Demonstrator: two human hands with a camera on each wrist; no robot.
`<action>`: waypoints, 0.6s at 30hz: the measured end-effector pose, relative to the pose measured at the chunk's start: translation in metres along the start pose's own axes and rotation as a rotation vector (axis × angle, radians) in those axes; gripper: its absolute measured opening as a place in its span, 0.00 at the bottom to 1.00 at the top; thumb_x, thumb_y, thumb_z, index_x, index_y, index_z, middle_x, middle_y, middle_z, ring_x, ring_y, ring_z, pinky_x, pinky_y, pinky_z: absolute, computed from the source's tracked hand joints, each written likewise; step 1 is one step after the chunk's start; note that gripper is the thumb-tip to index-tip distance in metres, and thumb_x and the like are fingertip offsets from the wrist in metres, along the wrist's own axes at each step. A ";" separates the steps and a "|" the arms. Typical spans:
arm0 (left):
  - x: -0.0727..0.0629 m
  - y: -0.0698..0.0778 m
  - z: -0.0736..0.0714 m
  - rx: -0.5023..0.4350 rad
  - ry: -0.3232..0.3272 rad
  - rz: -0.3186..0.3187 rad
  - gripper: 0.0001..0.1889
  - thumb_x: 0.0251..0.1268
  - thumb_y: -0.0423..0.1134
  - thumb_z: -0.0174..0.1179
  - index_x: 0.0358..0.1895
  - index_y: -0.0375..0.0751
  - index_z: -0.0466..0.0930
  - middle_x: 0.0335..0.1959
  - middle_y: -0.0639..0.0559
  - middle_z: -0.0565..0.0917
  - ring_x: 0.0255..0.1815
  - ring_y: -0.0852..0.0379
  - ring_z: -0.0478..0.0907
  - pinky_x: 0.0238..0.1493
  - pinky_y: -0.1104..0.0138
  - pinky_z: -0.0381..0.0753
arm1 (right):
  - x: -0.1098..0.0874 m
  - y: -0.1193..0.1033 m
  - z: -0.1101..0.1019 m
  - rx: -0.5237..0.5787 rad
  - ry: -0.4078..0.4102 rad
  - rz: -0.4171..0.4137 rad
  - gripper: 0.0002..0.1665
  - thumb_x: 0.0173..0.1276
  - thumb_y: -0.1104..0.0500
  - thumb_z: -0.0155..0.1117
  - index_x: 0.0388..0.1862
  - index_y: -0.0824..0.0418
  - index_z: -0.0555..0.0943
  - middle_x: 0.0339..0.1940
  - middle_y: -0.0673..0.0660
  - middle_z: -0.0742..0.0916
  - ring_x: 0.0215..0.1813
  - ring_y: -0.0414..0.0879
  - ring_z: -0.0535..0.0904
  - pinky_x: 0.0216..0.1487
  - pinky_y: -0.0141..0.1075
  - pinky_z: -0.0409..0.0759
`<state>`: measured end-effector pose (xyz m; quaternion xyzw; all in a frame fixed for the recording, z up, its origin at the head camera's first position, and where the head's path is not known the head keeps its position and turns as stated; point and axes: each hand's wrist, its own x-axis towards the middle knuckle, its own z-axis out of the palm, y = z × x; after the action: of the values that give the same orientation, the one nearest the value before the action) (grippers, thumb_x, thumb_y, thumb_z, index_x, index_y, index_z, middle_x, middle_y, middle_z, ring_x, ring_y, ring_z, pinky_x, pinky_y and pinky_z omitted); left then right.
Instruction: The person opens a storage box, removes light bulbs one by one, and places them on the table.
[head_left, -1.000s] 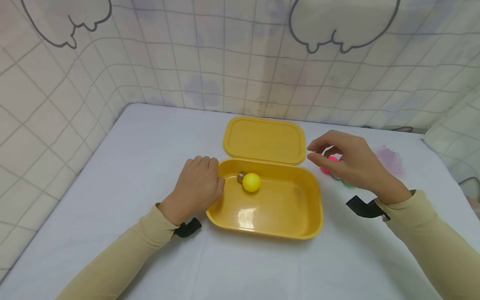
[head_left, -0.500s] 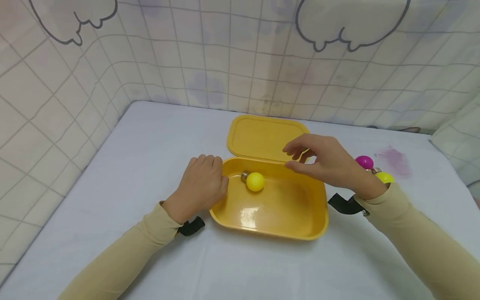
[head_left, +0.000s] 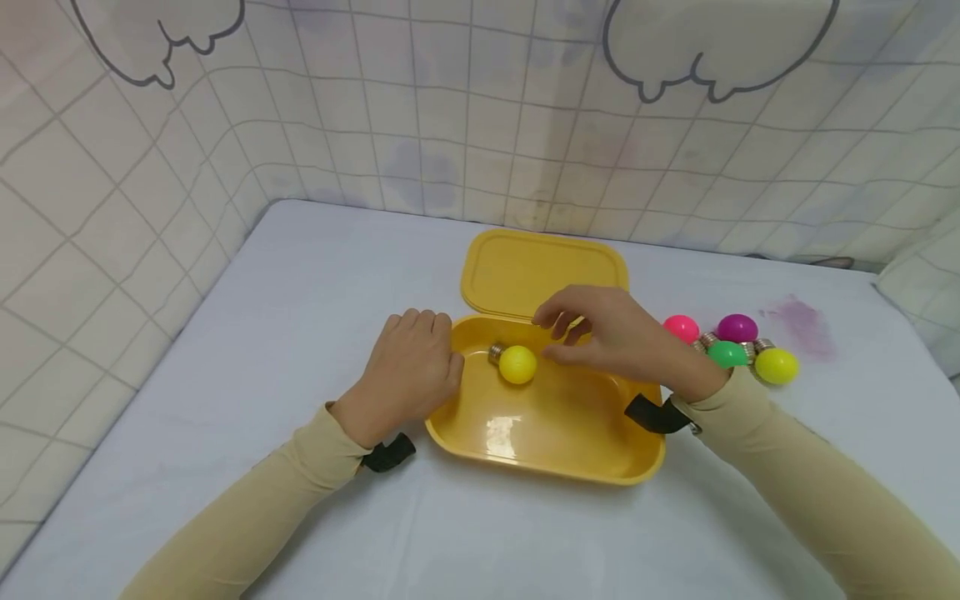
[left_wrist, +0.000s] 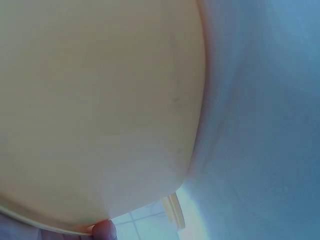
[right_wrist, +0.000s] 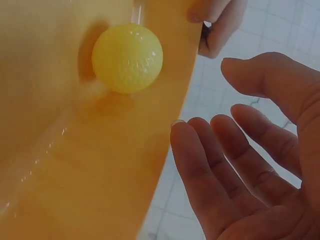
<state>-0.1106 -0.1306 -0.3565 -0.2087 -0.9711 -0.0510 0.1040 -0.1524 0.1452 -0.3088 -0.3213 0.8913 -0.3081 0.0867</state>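
A yellow plastic box (head_left: 570, 429) stands on the white cloth with its lid off. My left hand (head_left: 408, 367) grips its left rim; in the left wrist view the box's outer wall (left_wrist: 100, 100) fills much of the picture, with fingers (left_wrist: 105, 230) at the rim. Inside, near the back left corner, lies a yellow light bulb (head_left: 517, 365), its metal screw base pointing to the back left. Over the box's back right part hovers my right hand (head_left: 611, 333), fingers bent and spread from the thumb, holding nothing. The right wrist view shows the bulb (right_wrist: 127, 57) apart from those fingers.
The yellow lid (head_left: 543, 271) lies flat just behind the box. To the right, a cluster of light bulbs rests on the cloth: pink (head_left: 681, 328), purple (head_left: 737, 327), green (head_left: 727, 354) and yellow (head_left: 777, 366). A grid-patterned curtain (head_left: 480, 125) rises behind the table.
My right hand has moved left from beside the bulb cluster to above the box near the yellow bulb, uncovering the cluster. The left hand keeps its grip on the rim.
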 end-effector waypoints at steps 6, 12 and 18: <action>0.000 0.000 0.001 0.002 0.004 -0.002 0.11 0.68 0.39 0.50 0.29 0.38 0.66 0.23 0.48 0.66 0.27 0.50 0.62 0.33 0.63 0.56 | 0.009 -0.006 0.010 -0.006 -0.059 -0.004 0.22 0.62 0.58 0.78 0.54 0.59 0.84 0.50 0.54 0.89 0.49 0.46 0.86 0.51 0.41 0.88; 0.000 0.000 0.000 0.012 0.001 -0.007 0.11 0.69 0.40 0.51 0.29 0.38 0.67 0.23 0.48 0.66 0.27 0.49 0.63 0.33 0.63 0.57 | 0.019 -0.014 0.019 -0.091 -0.087 -0.088 0.20 0.61 0.60 0.78 0.52 0.60 0.85 0.48 0.54 0.89 0.46 0.46 0.85 0.50 0.41 0.88; 0.001 0.000 0.000 0.010 -0.027 -0.014 0.11 0.69 0.41 0.51 0.31 0.38 0.68 0.24 0.48 0.67 0.29 0.49 0.63 0.35 0.62 0.58 | 0.025 -0.017 0.026 -0.134 -0.079 -0.129 0.17 0.61 0.63 0.77 0.49 0.60 0.86 0.45 0.54 0.89 0.43 0.45 0.85 0.48 0.40 0.88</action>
<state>-0.1118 -0.1299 -0.3561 -0.2020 -0.9741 -0.0441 0.0914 -0.1540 0.1065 -0.3183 -0.3950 0.8832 -0.2398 0.0803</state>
